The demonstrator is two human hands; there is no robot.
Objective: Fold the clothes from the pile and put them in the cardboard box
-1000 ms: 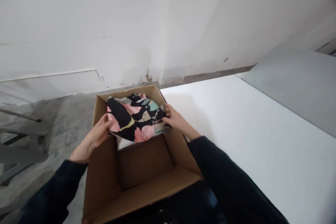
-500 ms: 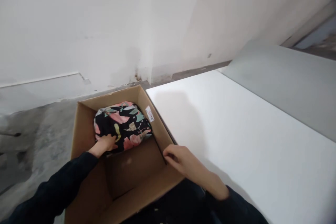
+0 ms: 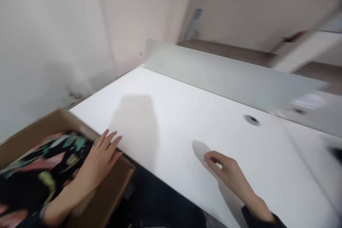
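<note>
The right hand (image 3: 227, 172) has moved off the cardboard box (image 3: 107, 196) out over the white tabletop (image 3: 165, 121), and the left hand (image 3: 97, 160) has shifted to the box's right rim.

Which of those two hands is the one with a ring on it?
The left hand wears the ring, on a finger, and sits at the cardboard box. The right hand, out over the white tabletop, shows no ring.

1. A white worktop (image 3: 165, 114) runs away from the viewer, with a round dark grommet hole (image 3: 251, 120) near its far edge.
2. A pale grey upstand panel (image 3: 213, 74) lines that far edge.
3. A white wall (image 3: 139, 14) rises beyond.
4. A blurred white beam (image 3: 301, 51) crosses the upper right.
</note>
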